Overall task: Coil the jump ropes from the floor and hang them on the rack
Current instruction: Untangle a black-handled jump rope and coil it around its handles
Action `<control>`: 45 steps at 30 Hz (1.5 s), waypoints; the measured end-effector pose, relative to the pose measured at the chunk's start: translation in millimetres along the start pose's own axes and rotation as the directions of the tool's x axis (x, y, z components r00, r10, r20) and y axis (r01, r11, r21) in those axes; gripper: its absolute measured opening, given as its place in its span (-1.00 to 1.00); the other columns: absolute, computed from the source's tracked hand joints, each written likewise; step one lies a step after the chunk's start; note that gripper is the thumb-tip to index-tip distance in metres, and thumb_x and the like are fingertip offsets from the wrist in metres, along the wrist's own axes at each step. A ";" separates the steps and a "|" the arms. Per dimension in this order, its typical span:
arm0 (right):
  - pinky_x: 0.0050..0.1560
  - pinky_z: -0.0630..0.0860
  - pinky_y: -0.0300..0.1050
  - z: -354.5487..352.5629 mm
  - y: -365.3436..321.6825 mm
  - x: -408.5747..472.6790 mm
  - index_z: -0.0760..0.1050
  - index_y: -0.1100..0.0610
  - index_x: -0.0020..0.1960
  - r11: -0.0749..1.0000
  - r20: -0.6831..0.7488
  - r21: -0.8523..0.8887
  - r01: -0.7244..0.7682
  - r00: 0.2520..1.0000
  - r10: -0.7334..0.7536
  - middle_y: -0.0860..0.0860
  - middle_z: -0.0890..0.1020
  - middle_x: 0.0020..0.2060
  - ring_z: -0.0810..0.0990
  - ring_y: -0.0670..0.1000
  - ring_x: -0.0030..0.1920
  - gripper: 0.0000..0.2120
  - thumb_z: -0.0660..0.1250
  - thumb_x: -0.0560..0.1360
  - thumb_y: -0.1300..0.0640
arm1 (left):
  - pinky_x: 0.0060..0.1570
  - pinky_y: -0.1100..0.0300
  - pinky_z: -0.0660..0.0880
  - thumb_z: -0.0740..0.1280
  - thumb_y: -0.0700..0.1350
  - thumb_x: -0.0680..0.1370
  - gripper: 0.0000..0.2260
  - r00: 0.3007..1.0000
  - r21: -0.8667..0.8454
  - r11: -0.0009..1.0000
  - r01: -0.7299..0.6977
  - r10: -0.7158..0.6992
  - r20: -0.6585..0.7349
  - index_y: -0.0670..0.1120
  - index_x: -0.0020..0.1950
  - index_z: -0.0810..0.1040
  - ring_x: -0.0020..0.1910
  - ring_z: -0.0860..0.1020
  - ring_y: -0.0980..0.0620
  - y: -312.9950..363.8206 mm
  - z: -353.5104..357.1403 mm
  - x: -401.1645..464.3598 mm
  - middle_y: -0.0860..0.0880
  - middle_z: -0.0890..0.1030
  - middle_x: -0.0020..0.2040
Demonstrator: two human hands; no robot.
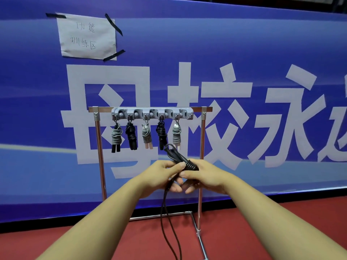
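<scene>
Head view shows both hands meeting in front of the rack (202, 139), working a black jump rope (188, 164): the right hand (204, 177) grips the paired handles with several turns already wound round them, while the left hand (163, 175) pinches the cord between thumb and fingers just beside that bundle. Below the hands two strands hang loose toward the red floor (244, 231) (so the winding looks perhaps halfway done). To do it well, I judge the left hand should feed each turn snug against the last, keeping light tension, and leave a small loop free at the far end for a hook. Beyond the hands, five coiled ropes (147, 135) hang from the grey hook bar (152, 113); whether a hook is still free I cannot tell. Behind, the blue banner (262, 44) carries large white characters, "母校永" readable, and a taped paper sign (87, 36) reads "功能训练区".
</scene>
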State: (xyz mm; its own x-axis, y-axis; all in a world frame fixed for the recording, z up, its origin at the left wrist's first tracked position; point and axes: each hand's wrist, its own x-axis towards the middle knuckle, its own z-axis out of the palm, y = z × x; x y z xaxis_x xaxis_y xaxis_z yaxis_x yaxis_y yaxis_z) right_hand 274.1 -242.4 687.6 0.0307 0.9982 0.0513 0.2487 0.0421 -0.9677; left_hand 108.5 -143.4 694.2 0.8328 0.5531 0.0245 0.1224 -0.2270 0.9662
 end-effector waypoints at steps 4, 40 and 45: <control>-0.33 0.47 -0.15 -2.2 4.4 1.5 0.52 0.19 0.22 0.996 -0.178 -0.062 0.063 0.981 -0.074 0.08 0.67 -0.18 0.54 0.01 -0.36 -0.83 0.34 0.64 0.19 | -0.38 0.23 0.43 0.32 0.18 0.62 -0.61 0.995 0.106 0.994 0.020 -0.009 -0.101 -0.16 -0.07 0.59 -0.49 0.39 0.05 -2.4 -2.7 4.1 0.03 0.40 -0.45; 0.22 0.56 -0.03 -2.1 23.4 8.5 0.51 -0.10 0.29 0.991 -0.237 -0.133 -0.021 0.972 -0.011 0.01 0.69 0.08 0.67 -0.04 0.09 -0.33 0.63 0.25 -0.19 | -0.40 0.24 0.23 0.20 0.22 0.66 -0.53 0.997 0.096 0.993 -0.062 0.067 -0.049 -0.09 -0.18 0.65 -0.44 0.26 0.05 -15.8 3.7 1.3 -0.02 0.64 -0.29; 0.35 0.51 0.25 6.2 24.1 -2.0 0.53 0.20 0.14 0.979 0.051 0.203 -0.019 0.999 0.008 0.16 0.63 -0.08 0.66 0.19 0.13 -0.86 0.36 0.62 0.17 | -0.30 0.24 0.42 0.21 0.21 0.67 -0.53 0.995 0.127 0.987 -0.096 0.098 -0.010 -0.09 -0.24 0.58 -0.44 0.42 0.04 -11.3 12.2 1.4 -0.03 0.60 -0.35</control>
State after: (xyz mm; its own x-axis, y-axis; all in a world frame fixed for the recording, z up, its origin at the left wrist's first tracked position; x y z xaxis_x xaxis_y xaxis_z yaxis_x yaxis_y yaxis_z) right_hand 274.0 -243.1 662.7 -0.0163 0.9994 0.0305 0.0463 0.0313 -0.9984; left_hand 114.9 -149.8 680.2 0.8356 0.5359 0.1211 0.1097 -0.3787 0.9190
